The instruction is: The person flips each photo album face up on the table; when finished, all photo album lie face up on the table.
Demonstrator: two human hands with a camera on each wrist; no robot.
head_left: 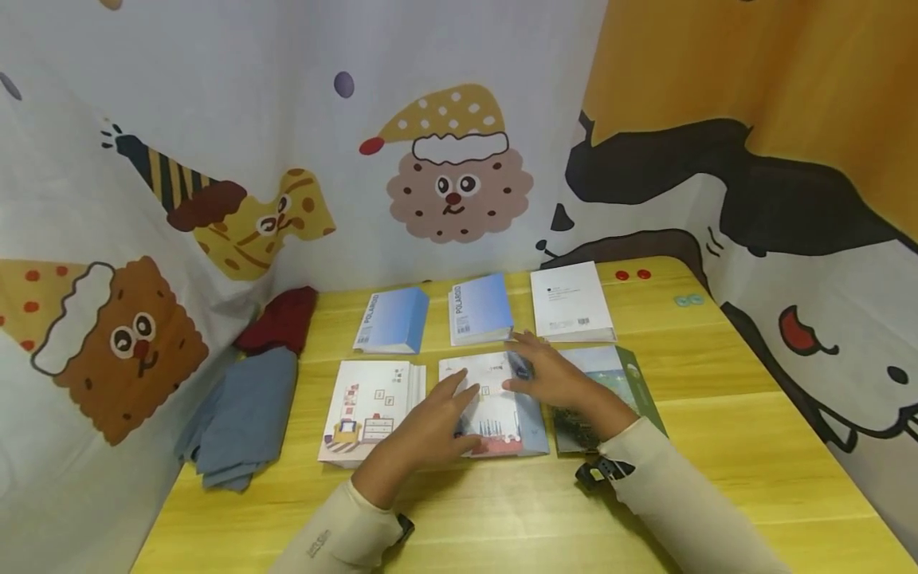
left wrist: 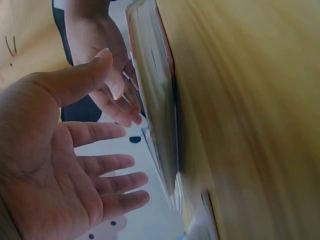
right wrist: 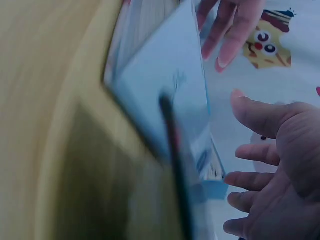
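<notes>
Sleeved hands (head_left: 426, 426) (head_left: 551, 376) hover above the front middle book (head_left: 502, 414), narrow gaps edging it.

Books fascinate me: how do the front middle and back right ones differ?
The middle book has a coloured drawing; the back book shows small print on white. The right hand partly hides the middle book; the back book shows nearly whole. Both lie on the table.
</notes>
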